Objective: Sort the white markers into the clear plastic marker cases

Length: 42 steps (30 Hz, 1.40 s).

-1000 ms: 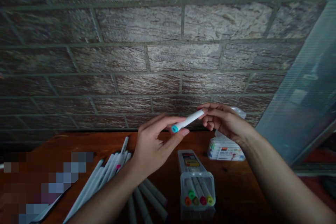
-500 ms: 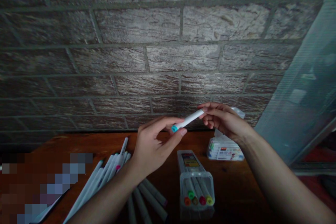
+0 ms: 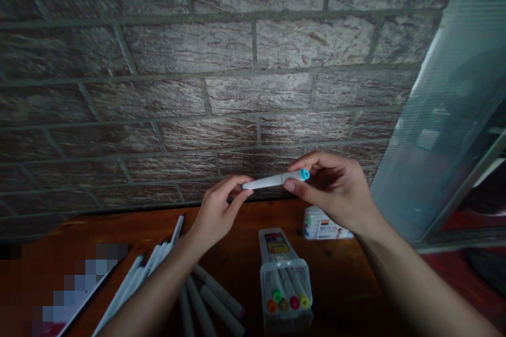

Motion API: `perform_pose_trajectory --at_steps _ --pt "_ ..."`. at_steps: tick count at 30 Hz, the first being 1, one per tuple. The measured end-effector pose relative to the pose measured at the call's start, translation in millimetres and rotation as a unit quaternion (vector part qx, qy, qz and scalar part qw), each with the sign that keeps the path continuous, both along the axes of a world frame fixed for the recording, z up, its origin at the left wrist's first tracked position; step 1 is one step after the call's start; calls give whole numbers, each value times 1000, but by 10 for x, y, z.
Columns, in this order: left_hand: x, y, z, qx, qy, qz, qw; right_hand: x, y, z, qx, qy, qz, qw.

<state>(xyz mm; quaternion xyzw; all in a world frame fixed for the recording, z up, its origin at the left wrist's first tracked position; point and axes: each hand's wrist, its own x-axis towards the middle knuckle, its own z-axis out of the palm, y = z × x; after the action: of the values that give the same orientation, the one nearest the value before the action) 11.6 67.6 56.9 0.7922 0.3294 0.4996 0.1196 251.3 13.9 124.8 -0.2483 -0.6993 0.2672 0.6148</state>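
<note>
Pixelation covers the lower-left corner, and I can make out only the pale edge of a flat object (image 3: 85,300) there. To its right, white pens (image 3: 128,284) lie fanned on the brown tabletop (image 3: 227,221); the left forearm (image 3: 158,284) crosses over them, so I cannot count them. Just past the forearm, several grey-looking pens (image 3: 215,297) lie in shadow, some cut off by the lower border. The left hand (image 3: 215,210), above the tabletop, pinches the narrow end of the teal-capped marker (image 3: 266,182) between thumb and fingers. I see this marker held nearly level between both hands, in front of the brick wall (image 3: 229,95), its capped end toward the right.

Below it, a clear plastic case (image 3: 280,258) bears a dark and yellow label and has its mouth toward me. It contains pens whose ends I read as orange, green, brown, red and yellow; the part under its mouth is too dim for me to resolve. The right hand (image 3: 340,184) grasps the marker near its teal cap. Behind that hand and wrist, a printed package (image 3: 326,225) is partly hidden, and its lettering is illegible to me. Farther right stands a translucent panel (image 3: 419,152), with blurred shapes behind it; beyond its foot, a dark object (image 3: 486,268) is indistinct on red flooring (image 3: 454,279).
</note>
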Motion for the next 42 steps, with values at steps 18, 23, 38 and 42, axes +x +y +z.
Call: perform_pose_trajectory --at_steps 18,23,38,42 --pt "44 -273 240 -19 -176 -31 984 391 318 -77 -254 66 78 962" --pt "52 -340 331 -58 -191 -66 978 411 28 -38 -249 60 62 965" --pt "89 -629 414 -148 -58 -154 975 466 -675 -441 -214 126 -17 968" --pt "109 -650 257 -130 -40 -101 986 438 -585 -531 -233 142 -3 962"
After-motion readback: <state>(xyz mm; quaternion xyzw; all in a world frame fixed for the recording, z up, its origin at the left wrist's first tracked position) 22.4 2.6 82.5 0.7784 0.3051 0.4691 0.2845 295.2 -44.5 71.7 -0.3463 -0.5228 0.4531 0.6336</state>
